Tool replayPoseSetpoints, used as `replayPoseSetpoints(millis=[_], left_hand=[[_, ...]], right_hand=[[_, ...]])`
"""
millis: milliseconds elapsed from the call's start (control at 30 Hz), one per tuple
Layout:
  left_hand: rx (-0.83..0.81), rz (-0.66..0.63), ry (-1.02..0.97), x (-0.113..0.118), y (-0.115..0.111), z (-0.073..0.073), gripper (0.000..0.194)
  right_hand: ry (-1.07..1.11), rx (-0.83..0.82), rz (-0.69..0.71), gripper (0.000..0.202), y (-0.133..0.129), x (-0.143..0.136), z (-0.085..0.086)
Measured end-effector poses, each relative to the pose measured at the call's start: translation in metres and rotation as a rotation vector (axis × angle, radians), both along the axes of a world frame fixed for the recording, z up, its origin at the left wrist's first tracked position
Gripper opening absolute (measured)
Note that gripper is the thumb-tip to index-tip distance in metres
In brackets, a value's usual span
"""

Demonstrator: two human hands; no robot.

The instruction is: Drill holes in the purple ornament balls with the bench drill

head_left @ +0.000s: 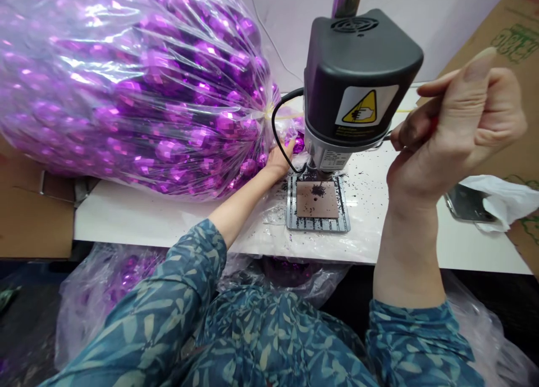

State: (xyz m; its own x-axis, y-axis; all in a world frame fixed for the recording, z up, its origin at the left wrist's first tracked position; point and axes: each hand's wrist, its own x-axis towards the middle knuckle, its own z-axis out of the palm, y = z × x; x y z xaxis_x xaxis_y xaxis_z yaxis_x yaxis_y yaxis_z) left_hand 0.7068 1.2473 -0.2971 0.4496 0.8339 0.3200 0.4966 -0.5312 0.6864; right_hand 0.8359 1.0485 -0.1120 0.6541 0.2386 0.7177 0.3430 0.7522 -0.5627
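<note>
Small grey bench drill press [357,89] with a yellow warning label, upright on a white counter [168,218]; right hand [455,123] closed in a fist around the thin metal feed lever at the machine's right side; left hand [281,158] reaching into the tied mouth of a large clear plastic bag of shiny purple faceted baubles [135,83], fingers hidden among plastic, grip impossible to tell; one purple bauble [298,144] just beside that hand, close to the drill bit; below, a ribbed metal base plate with a brown square pad [317,201] strewn with dark swarf; baubles likely light, hollow, slick and easily crushed, best cradled around the widest part, gently; more bagged baubles under the counter.
</note>
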Motion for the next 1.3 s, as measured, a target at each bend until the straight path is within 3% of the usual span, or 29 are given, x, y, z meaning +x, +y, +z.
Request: replayPoseSetpoints(millis=[233, 300, 367, 467, 533, 600, 833, 967, 1100, 1300], left_hand=[[0.183, 0.054, -0.176, -0.059, -0.081, 0.003, 0.039], [0.137, 0.109, -0.282, -0.069, -0.103, 0.002, 0.042], [-0.081, 0.094, -0.450, -0.073, -0.122, 0.003, 0.047], [-0.628, -0.048, -0.671, -0.071, -0.140, 0.008, 0.046], [-0.905, -0.121, -0.746, -0.068, -0.145, 0.013, 0.042], [-1.022, -0.144, -0.799, -0.064, -0.146, 0.017, 0.041], [-1.140, -0.158, -0.767, -0.055, -0.142, 0.013, 0.040], [-0.998, -0.170, -0.731, -0.049, -0.143, 0.010, 0.040], [-0.757, -0.182, -0.604, -0.043, -0.141, 0.004, 0.059], [-0.653, -0.259, -0.483, -0.035, -0.136, -0.005, 0.061]], right_hand=[[0.037, -0.007, 0.017, 0.034, -0.002, -0.003, 0.002], [0.034, -0.042, -0.008, 0.034, -0.003, -0.004, 0.002], [0.041, -0.044, -0.011, 0.034, -0.002, -0.004, 0.003], [0.051, 0.022, 0.010, 0.034, 0.001, -0.002, 0.002], [0.048, 0.037, 0.014, 0.033, 0.001, -0.002, 0.002], [0.040, 0.005, 0.009, 0.033, 0.000, -0.002, 0.001], [0.018, -0.036, -0.007, 0.034, -0.003, -0.003, 0.002], [0.030, -0.019, -0.003, 0.034, -0.001, -0.002, 0.001], [0.014, 0.002, 0.006, 0.033, 0.000, -0.002, 0.000], [0.030, 0.060, 0.028, 0.053, 0.005, 0.000, 0.000]])
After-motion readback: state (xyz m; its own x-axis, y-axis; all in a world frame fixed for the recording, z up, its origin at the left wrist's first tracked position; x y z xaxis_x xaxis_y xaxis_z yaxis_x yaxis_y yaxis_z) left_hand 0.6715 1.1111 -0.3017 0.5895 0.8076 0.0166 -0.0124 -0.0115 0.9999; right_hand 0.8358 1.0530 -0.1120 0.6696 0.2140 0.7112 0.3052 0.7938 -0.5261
